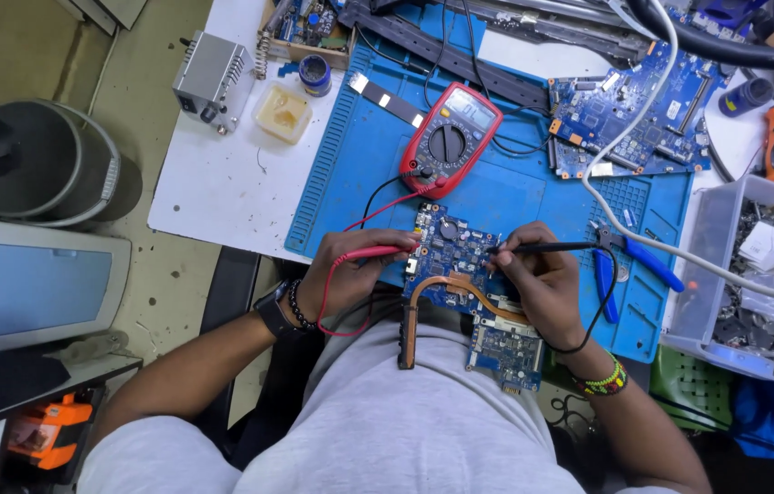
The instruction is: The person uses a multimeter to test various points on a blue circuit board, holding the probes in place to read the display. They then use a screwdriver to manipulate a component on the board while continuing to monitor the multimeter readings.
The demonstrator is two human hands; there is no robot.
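— Well, where do the hands sit?

— I see the left hand (350, 270) closed around a red probe (378, 251), its tip on the left edge of the blue circuit board (449, 261). The right hand (538, 279) pinches a black probe (542, 247) that points left onto the same board. That board overhangs the near edge of the blue mat (496, 197), resting partly over my lap, with a copper heat pipe (442, 293) curving across it.

— Any room around them?

— Little. Just beyond the board sits the red multimeter (449, 139), its leads trailing down to both probes. Right of my right hand lie blue-handled pliers (624, 261), close by, and a white cable (679, 256) crosses the mat past them. A second blue board (634, 114) occupies the far right of the mat.

— And the sides?

— The clear parts bin (752, 274) stands at the right edge of the tabletop (213, 183). On the left, the tabletop is barer, with a small silver box (213, 78) and a yellowish tub (282, 113) at the far side. The near-left corner ends just beside my left wrist.
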